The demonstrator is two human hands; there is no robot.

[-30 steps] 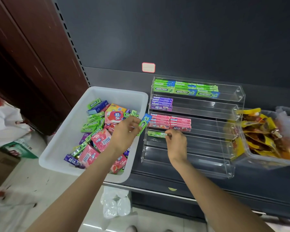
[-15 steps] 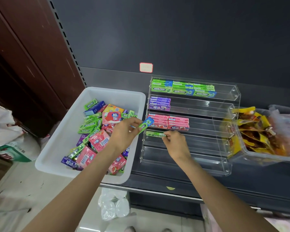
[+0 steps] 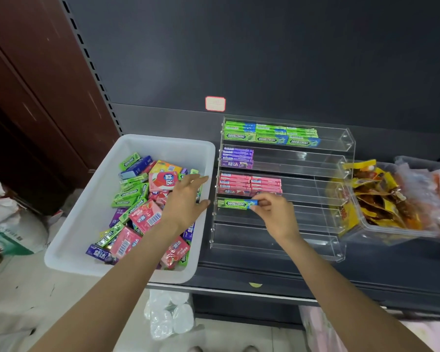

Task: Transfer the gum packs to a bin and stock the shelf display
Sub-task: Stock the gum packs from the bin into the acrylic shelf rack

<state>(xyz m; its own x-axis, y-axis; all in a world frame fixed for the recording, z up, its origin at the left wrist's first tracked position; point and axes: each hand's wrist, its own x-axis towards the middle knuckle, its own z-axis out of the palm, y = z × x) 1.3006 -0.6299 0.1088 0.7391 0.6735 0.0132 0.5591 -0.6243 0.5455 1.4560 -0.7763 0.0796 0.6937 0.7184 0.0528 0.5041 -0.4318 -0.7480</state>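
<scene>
Fingers of the right hand (image 3: 274,214) pinch the blue end of a green Doublemint pack (image 3: 236,204), which lies at the left end of the fourth tier of the clear acrylic display (image 3: 341,158). The left hand (image 3: 184,201) hangs over the white bin (image 3: 163,146) with fingers spread and relaxed, holding nothing; half a second ago it still held a green-and-blue pack between its fingertips, and that pack is gone from it now. Under it the bin carries a loose heap of gum packs (image 3: 137,199), green, pink and purple. On the display, the top tier has green Doublemint rows (image 3: 269,134), the second a purple stack (image 3: 237,157) at its left end, the third pink packs (image 3: 249,184). To the right, just beside the display, a clear tub (image 3: 391,232) is filled with yellow-wrapped snacks. All of it stands on a dark shelf (image 3: 264,273).
</scene>
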